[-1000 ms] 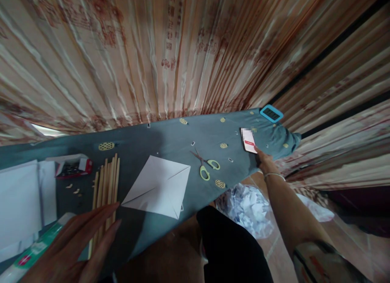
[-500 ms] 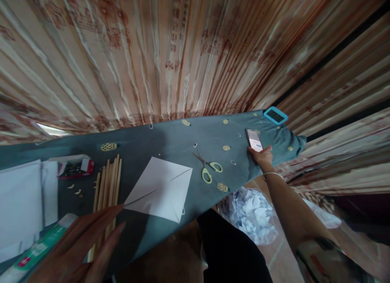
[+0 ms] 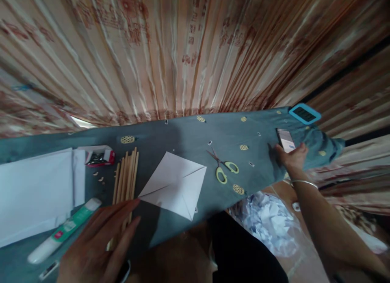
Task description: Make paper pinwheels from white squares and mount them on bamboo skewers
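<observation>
My right hand is at the far right of the table, its fingers round the near end of a smartphone with a lit screen. At the lower left, my left hand hovers with its fingers stretched out over the lower part of a bundle of wooden sticks. Its fingertips come close to the left corner of a white folded paper envelope, and nothing shows between them. Scissors with yellow-green handles lie spread to the right of the envelope.
White paper sheets lie at the left, beside a glue tube and a small red-and-white box of metal pieces. A blue-framed digital timer stands at the far right. Below the table edge is a bag of crumpled paper. Curtains hang behind.
The view has swung left, so everything sits further right in the picture. My right hand stays at the smartphone and my left hand stays spread over the sticks.
</observation>
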Motion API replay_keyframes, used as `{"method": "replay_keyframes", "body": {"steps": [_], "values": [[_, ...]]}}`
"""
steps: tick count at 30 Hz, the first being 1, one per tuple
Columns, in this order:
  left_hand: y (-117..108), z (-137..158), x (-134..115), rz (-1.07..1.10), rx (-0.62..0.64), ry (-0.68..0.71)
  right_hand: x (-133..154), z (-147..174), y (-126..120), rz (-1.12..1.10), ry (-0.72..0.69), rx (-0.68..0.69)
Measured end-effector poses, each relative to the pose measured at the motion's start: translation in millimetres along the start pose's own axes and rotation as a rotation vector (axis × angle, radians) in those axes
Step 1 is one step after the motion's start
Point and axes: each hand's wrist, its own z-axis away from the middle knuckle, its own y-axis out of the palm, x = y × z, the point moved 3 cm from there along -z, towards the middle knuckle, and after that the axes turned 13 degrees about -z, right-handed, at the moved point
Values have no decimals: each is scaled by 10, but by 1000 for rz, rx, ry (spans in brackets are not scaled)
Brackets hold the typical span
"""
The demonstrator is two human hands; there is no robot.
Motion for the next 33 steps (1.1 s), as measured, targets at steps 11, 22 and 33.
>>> {"method": "replay_keyframes", "body": {"steps": [11,22,33], "values": [[-328,-665,-680,114,-55,162,1421,2525,270,-205,-870,1004],[-299,-633,-682,76,53,129,1120,3385,510,-330,-1031,732],[-651,-345,368,-205,227,-250,1206,3351,525,-385,-1060,683]]}}
